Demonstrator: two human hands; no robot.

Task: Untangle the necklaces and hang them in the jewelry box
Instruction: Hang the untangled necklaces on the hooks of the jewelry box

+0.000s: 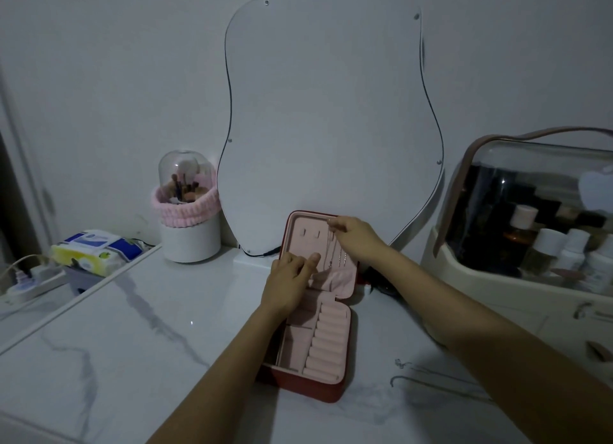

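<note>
The right hand is at the upper right of the open lid, its fingers pinched narrow at the top end of a thin necklace that hangs down the lid's pink lining; the chain is too fine to tell whether it is actually gripped. The left hand rests lower, at the lid's left side, with fingers curled loosely and one fingertip raised against the lining, holding nothing that can be made out. Other thin chains hang just beside the first one, above a gathered pink pocket at the bottom of the lid.

The jewelry box sits in the centre of the frame, red outside and pink inside, its lid standing upright and leaning toward the mirror. Its base holds a row of padded ring rolls on the right and open compartments on the left. Two more necklaces lie loose on the white marbled bench at the lower right, well apart from the box.

Behind the box a wavy-edged mirror leans on the wall. To its left stands a domed brush holder wrapped in a pink headband. Tissue packs lie at the far left, and a clear-lidded cosmetics organizer with bottles fills the right edge.
</note>
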